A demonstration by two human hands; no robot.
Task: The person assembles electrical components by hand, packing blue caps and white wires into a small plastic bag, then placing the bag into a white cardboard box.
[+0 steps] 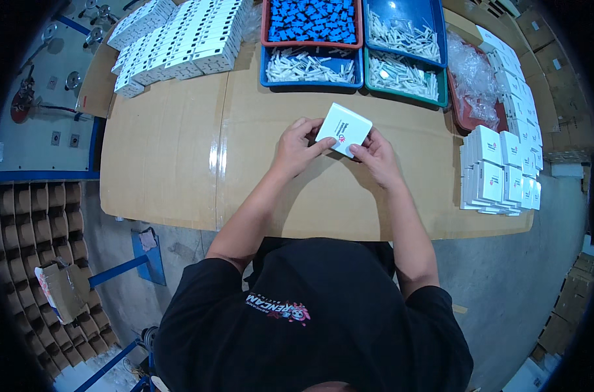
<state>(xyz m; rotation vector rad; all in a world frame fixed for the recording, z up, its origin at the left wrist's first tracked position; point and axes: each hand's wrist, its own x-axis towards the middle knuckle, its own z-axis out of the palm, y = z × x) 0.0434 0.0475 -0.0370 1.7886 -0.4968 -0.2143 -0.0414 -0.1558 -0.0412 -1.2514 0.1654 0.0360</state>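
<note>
A small white square box [344, 127] with a red mark and dark print sits between both my hands, just above the cardboard-covered table [179, 157]. My left hand [298, 147] grips its left edge with thumb and fingers. My right hand [375, 154] pinches its lower right corner. The box is tilted, one corner pointing toward me.
Rows of white boxes [179, 39] lie at the far left. Blue and green trays [313, 65] of white parts and a red tray of blue parts [310, 19] stand at the back. Stacked white boxes [499, 173] stand right, clear bags [473, 78] behind them.
</note>
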